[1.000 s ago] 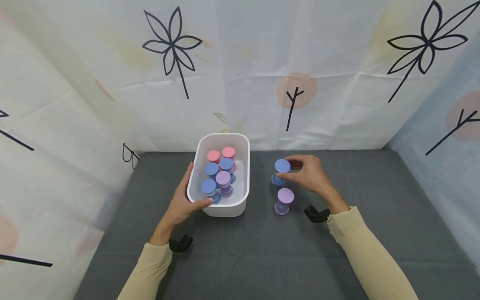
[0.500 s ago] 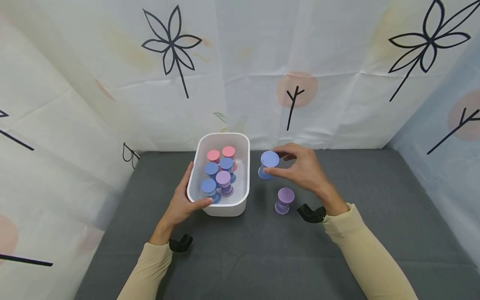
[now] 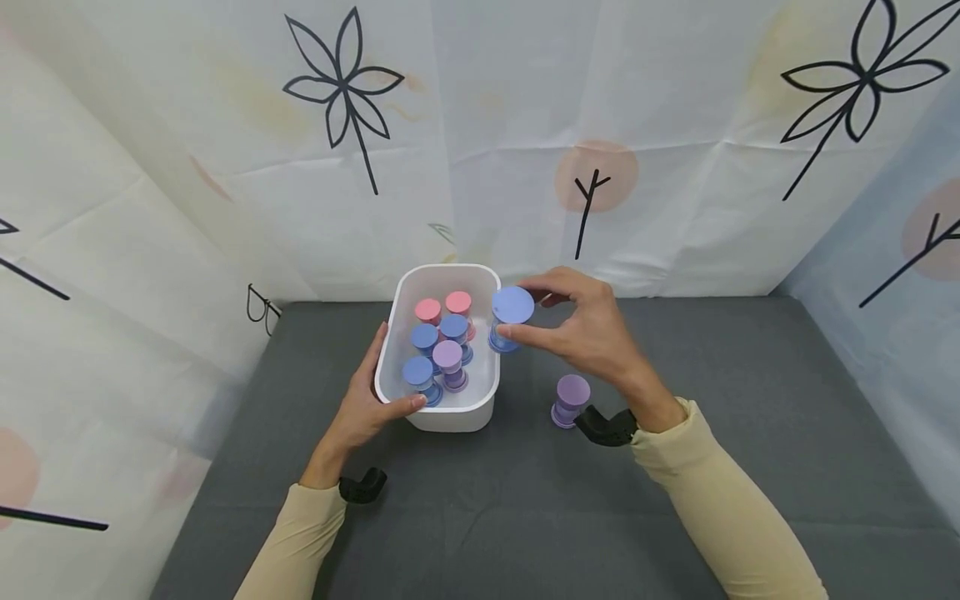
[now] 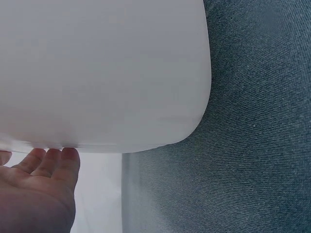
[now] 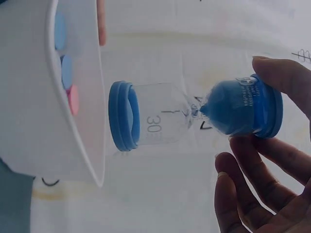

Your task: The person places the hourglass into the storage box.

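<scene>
My right hand (image 3: 592, 329) pinches the upper cap of a blue sand timer (image 3: 513, 305) between thumb and fingers. This timer is off the table, beside and overlapping the right rim of a white plastic bin (image 3: 450, 422) in the head view. In the right wrist view, blue sand (image 5: 228, 109) fills its capped end near my fingers; "30" is printed on the clear bulb. My left hand (image 3: 363, 408) holds the bin's near left corner, thumb over the rim, fingers along the outer wall. A purple sand timer (image 3: 573, 392) stands on the table below my right hand.
Inside the bin stand several sand timers: pink ones (image 3: 428, 311) at the back, blue ones (image 3: 417, 371) and a purple one (image 3: 447, 356) nearer. A dark grey cloth (image 3: 480, 517) covers the table. A patterned white curtain (image 3: 495, 100) rises behind it.
My right hand has lifted the blue sand timer and carried it left, from beside the purple one to the bin's right rim. My left hand and the bin have stayed put.
</scene>
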Motion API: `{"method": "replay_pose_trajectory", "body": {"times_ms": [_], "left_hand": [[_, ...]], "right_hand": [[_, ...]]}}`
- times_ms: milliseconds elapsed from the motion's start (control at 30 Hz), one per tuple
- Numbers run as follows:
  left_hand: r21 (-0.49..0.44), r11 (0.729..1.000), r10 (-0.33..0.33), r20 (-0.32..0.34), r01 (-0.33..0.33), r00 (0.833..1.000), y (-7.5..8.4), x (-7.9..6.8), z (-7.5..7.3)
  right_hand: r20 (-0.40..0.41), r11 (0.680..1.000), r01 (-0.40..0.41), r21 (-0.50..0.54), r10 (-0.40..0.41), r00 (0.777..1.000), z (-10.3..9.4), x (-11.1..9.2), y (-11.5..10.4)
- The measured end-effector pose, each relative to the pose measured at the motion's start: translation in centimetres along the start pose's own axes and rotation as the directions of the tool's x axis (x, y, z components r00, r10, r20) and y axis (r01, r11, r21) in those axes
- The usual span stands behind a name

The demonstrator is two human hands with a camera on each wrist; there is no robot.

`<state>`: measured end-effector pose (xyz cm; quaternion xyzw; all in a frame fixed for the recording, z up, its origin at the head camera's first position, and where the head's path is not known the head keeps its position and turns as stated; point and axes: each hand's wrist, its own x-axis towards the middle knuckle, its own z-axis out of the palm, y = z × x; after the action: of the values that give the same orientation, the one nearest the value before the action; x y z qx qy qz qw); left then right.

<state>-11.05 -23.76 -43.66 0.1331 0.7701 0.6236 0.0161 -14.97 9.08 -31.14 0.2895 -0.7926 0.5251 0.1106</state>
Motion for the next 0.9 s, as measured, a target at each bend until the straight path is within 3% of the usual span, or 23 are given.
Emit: {"method": "replay_pose_trajectory", "body": {"times_ms": [200, 433, 767, 900], "left_hand": [[0.004, 1.000, 0.001, -0.001, -0.001, 1.000, 0.1, 0.0, 0.0], [-0.005, 1.000, 0.001, 0.013, 0.000, 1.000, 0.1, 0.0, 0.0], [0.002, 1.000, 0.008, 0.016, -0.008, 1.000, 0.0, 0.0, -0.1], [0.017, 1.000, 0.014, 0.015, -0.015, 1.000, -0.1, 0.0, 0.0]], "right_hand": [[0.043, 0.996, -0.009, 0.085, 0.005, 0.999, 2.3, 0.6, -0.4], [0.087, 0.989, -0.036, 0.143, 0.024, 0.996, 5.6, 0.3, 0.7], [0.168, 0.994, -0.081, 0.072, 0.068, 0.983, 8.2, -1.0, 2.5], [0.214, 0.997, -0.068, -0.031, 0.073, 0.974, 9.0, -1.3, 2.9]]}}
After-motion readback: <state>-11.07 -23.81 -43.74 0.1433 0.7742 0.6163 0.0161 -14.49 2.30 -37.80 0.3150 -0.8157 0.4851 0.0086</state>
